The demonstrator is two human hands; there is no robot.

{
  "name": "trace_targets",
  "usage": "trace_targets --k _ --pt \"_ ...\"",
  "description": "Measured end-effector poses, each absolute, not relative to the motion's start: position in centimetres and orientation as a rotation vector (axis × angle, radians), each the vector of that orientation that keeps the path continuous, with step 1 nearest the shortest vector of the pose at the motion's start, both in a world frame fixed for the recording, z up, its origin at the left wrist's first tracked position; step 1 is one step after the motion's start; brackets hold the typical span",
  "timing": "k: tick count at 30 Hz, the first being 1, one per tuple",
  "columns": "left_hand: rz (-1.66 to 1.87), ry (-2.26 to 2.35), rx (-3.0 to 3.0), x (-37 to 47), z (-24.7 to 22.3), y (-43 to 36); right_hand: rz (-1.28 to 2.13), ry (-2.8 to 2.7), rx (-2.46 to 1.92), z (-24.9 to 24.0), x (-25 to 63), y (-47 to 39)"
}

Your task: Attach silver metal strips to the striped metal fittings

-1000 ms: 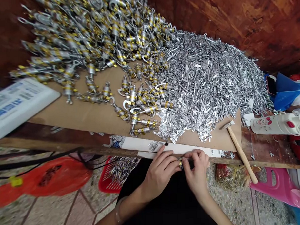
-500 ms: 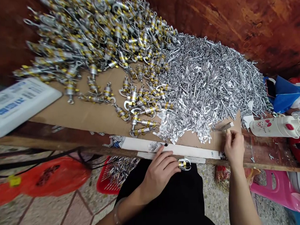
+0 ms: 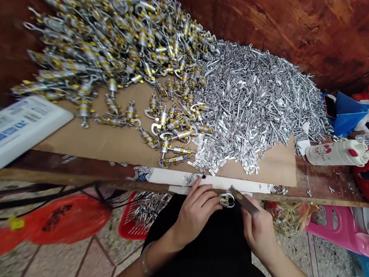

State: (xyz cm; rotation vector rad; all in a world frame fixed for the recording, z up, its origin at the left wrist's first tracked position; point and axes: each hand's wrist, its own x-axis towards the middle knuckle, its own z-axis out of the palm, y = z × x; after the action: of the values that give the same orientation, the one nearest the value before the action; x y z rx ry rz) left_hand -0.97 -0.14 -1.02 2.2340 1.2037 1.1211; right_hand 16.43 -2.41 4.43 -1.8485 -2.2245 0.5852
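At the bench's front edge, my left hand [image 3: 194,213] has its fingers closed on a small metal hook fitting [image 3: 226,201] with a yellow band. Its curved end points right, past my fingertips. My left index finger reaches onto the white strip [image 3: 231,182], near a small black spot [image 3: 204,177]. My right hand [image 3: 260,226] grips a hammer [image 3: 245,202], whose grey metal head sits just right of the hook; the handle is mostly hidden by the hand. Several flat perforated metal plates [image 3: 189,178] lie on the strip by my left fingertip.
A large heap of silver-and-yellow hook fittings [image 3: 108,48] covers the back left. Small metal links and plates [image 3: 249,100] are piled at right on cardboard [image 3: 112,143]. A white bottle [image 3: 336,153] lies on the right, a white box [image 3: 23,128] left. Below stands a red basket [image 3: 127,221].
My right hand has moved left and down with the hammer, from the cardboard's right corner to beside the hook fitting. My left hand has stayed in place.
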Motion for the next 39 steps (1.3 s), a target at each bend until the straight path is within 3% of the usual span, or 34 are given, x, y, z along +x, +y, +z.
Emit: trace_targets --k 7,13,17,21,29,39 --pt "1.139 1.203 2.226 -0.8 -0.8 0.2 0.504 -2.155 -2.004 3.7 17.2 -1.5" --pt "1.116 1.222 2.333 -4.6 -0.7 -1.1 -0.247 -1.699 -2.529 1.8 25.5 3.0" --pt "0.987 1.432 2.531 -10.0 -2.9 -3.3 -0.526 -1.674 -2.478 0.4 29.8 5.2" --pt "0.898 1.678 2.581 -13.1 -4.2 -3.9 -0.538 -1.679 -2.410 -0.9 30.7 6.3" --pt "1.205 1.736 2.462 -9.6 -1.0 3.1 -0.567 -1.504 -2.106 -1.8 27.9 5.5" --pt "1.083 1.625 2.512 -8.9 -1.0 7.2 0.049 -1.810 -1.804 -0.7 20.9 3.6"
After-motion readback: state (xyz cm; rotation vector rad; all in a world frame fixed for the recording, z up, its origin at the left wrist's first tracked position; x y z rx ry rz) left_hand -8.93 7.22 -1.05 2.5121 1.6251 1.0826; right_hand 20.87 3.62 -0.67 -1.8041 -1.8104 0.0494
